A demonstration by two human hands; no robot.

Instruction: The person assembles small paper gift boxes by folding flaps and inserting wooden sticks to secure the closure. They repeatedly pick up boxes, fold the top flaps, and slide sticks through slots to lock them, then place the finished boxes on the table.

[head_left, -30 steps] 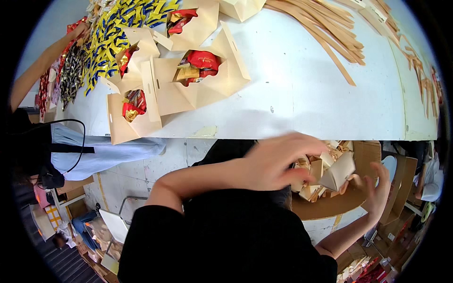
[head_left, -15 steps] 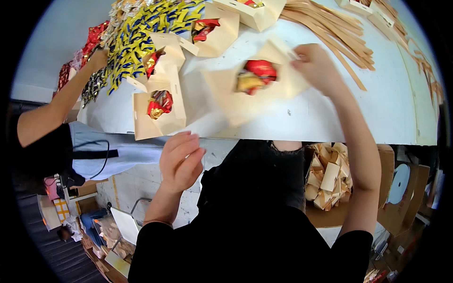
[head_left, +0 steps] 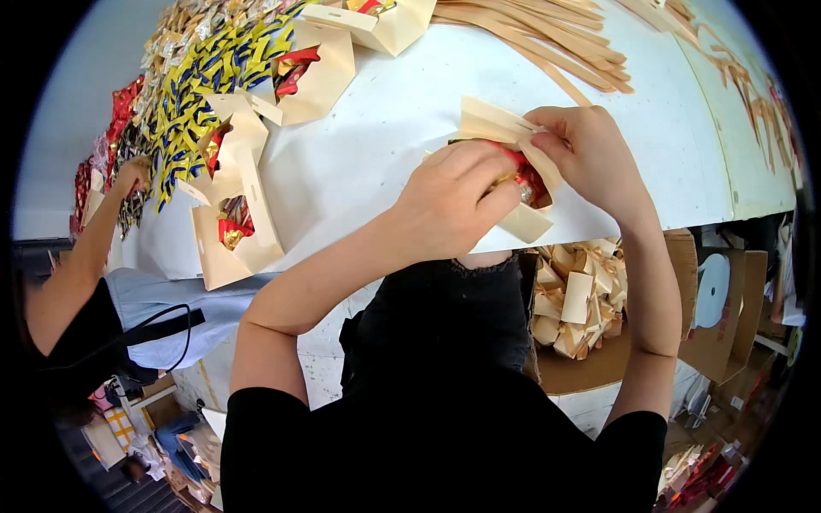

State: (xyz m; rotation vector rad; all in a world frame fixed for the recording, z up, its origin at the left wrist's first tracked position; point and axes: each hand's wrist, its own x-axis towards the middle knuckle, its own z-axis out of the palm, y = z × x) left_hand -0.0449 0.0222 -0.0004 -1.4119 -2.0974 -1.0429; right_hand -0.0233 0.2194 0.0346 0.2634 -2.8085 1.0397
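A cream folding paper box lies near the table's front edge with its flaps up, red and gold foil-wrapped sweets inside. Over its left side, my left hand has curled fingers at the wall and opening, hiding part of both box and sweets. My right hand pinches the upper right flap between thumb and fingers. To the left stand two similar boxes of sweets, a nearer one and one behind it, both with flaps open.
More open boxes stand at the back. Piled yellow-and-blue wrapped sweets cover the far left, where another person's hand reaches in. Tan ribbon strips lie at the back right. Below the edge, a carton holds folded cream boxes.
The box has come nearer the table's front edge, and its right flap is in my right hand. My left hand has risen from below the table edge onto the box.
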